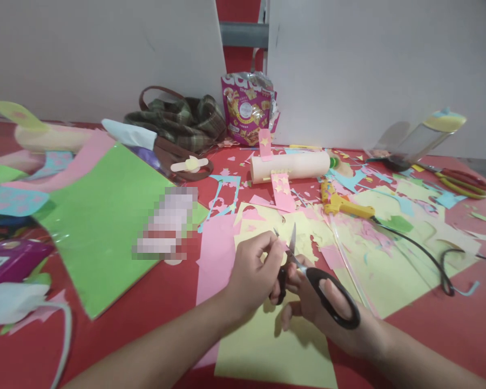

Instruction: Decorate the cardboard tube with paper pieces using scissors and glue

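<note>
Scissors [311,276] are on the near side of the cream tube [308,166], blades parted, gripped by the right hand [322,322] with its thumb through one loop. The left hand [255,270] pinches a small pink paper piece [284,246] at the blades. Fine trimming seems in hand; a clean snip would call for a steady piece and fingertips clear of the edges. Nearer and right of the tube lies a yellow glue gun [344,206]; left of it, a green sheet [101,232]. Paper scraps [375,235] around the tube could hide tiny cuttings.
</note>
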`<act>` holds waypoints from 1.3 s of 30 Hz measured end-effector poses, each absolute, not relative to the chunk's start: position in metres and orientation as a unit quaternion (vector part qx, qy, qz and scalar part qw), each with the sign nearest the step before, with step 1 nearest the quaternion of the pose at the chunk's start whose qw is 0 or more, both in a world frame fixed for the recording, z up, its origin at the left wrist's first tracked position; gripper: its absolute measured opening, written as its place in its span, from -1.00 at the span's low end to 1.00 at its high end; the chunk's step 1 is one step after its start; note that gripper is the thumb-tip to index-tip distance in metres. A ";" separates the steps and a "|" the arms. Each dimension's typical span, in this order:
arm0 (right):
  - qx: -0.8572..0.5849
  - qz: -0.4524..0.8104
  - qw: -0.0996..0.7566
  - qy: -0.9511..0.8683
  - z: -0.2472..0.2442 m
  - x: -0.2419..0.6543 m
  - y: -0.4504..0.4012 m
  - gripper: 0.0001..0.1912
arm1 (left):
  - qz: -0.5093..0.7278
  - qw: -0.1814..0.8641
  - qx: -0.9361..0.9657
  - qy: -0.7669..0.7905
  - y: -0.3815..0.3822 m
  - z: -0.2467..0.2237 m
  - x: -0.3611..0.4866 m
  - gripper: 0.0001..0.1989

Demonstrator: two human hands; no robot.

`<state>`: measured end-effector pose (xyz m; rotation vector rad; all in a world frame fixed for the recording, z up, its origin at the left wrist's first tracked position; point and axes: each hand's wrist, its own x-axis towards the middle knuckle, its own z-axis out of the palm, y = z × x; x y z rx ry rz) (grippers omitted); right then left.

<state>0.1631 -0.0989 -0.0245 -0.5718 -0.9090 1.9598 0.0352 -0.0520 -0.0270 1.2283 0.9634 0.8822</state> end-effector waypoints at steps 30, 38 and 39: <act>-0.296 0.787 0.408 -0.356 -0.026 0.167 -0.091 -0.71 | 0.372 0.563 0.585 0.451 -0.045 -0.018 0.037 -0.72; -0.342 0.735 0.415 -0.413 -0.027 0.163 -0.098 -0.77 | 0.381 0.641 0.491 0.450 -0.053 -0.026 0.042 -0.75; -0.354 0.725 0.407 -0.428 -0.026 0.164 -0.099 -0.78 | 0.376 0.649 0.486 0.449 -0.054 -0.027 0.042 -0.76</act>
